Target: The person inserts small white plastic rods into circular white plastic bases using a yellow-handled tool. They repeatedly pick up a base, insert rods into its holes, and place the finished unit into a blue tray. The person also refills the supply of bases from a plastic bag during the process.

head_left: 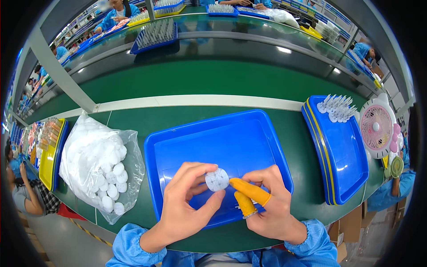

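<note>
Over a large blue tray, my left hand pinches a round, whitish translucent plastic disc between thumb and fingers. The face of the disc shows small marks or holes. My right hand is just to the right, with yellow finger cots on its thumb and index finger. That index fingertip reaches the disc's right edge. The other right fingers are curled in. Something thin and whitish shows by the right thumb, too small to name.
Left of the tray lies a clear plastic bag spilling similar white discs. At right, stacked blue and yellow trays carry upright clear-stemmed pieces, beside a pink-and-white fan. Another loaded blue tray sits across the line, where co-workers sit.
</note>
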{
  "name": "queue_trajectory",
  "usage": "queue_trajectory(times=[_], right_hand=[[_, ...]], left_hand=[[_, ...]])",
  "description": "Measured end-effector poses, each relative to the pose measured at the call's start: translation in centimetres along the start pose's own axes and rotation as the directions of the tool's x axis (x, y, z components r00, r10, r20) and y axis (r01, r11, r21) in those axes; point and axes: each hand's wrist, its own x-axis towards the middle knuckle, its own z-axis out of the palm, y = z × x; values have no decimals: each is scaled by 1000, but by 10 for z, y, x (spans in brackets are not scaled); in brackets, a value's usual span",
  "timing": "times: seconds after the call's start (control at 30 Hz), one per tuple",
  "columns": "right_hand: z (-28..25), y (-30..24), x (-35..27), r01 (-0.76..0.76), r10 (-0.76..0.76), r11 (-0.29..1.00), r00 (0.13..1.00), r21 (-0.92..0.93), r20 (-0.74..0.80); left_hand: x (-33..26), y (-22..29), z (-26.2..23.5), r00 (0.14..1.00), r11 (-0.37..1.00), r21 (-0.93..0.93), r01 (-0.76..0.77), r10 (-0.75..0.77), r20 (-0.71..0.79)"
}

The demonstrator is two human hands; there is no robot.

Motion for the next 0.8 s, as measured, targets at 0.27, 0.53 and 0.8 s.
queue_trajectory(times=[0.27,0.53,0.8], right_hand=[[-2,3,-1,47,-45,998,997,-35,56],[0,2,1,93,-91,996,988,-8,123],[-3,5,1,58,-55,998,996,-39,72]], left_hand=[[-1,1,2,1000,995,98,-8,10,-22],[-1,2,1,1000,992,125,-6,7,-8],[-1,6,1,998,988,155,22,-30,48]])
